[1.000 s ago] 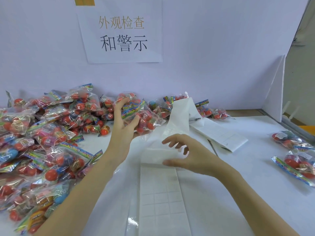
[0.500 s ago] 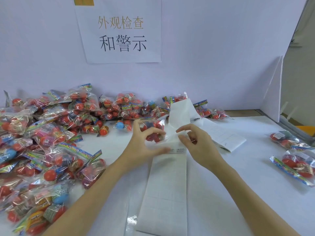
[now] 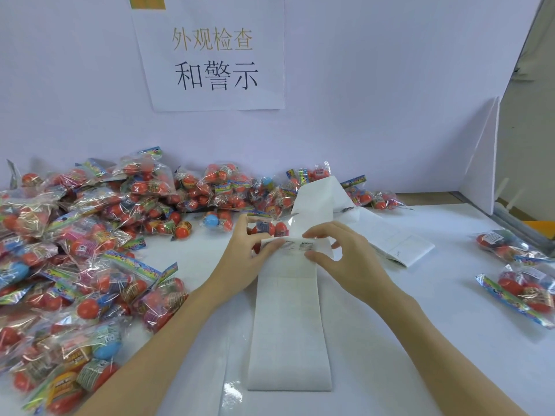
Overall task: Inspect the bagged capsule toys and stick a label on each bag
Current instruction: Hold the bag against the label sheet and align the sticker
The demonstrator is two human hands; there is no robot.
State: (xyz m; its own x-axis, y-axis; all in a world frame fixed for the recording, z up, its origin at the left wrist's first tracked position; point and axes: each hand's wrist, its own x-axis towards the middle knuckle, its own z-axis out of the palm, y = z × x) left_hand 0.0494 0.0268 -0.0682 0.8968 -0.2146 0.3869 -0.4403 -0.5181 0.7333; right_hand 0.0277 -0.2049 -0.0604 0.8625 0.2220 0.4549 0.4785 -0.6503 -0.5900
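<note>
my left hand (image 3: 243, 256) holds a clear bag of red capsule toys (image 3: 270, 228) and the white label strip (image 3: 288, 325) — my right hand (image 3: 339, 259) pinches a printed label (image 3: 303, 245); i should peel slowly, flat.

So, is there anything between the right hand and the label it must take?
Nothing visible. The right hand already has its fingertips on the label strip at the printed labels. The left hand holds a bag just behind the strip, so the path to it looks open too.

White table (image 3: 390, 340): toy bags (image 3: 90, 235), label strip (image 3: 289, 334)
</note>
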